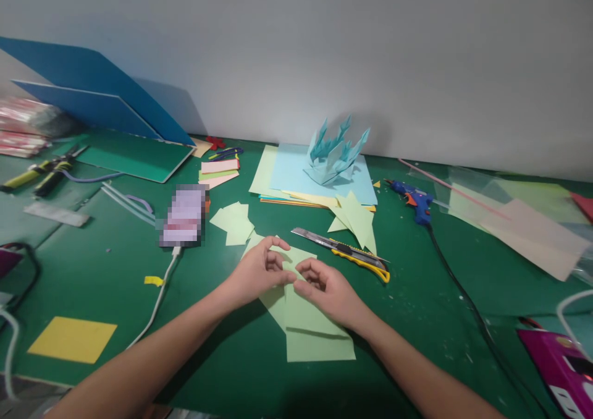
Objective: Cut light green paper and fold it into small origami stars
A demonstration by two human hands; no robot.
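My left hand (pixel 262 272) and my right hand (pixel 327 290) meet over a pale green sheet of paper (pixel 308 326) lying on the green table mat (pixel 222 351). Both hands have curled fingers pinching a fold of that paper between thumb and fingertips. More pale green paper (pixel 319 348) lies under it, nearer to me. A yellow utility knife (pixel 345 253) with its blade out lies just beyond my right hand.
Loose green pieces (pixel 234 222) and triangles (pixel 356 218) lie behind. A blue folded paper crown (pixel 336 153) sits on a paper stack (pixel 282 172). A blue glue gun (pixel 414 199) with black cord is at right. A phone (pixel 184 215) on a white cable and a yellow sheet (pixel 71 340) are at left.
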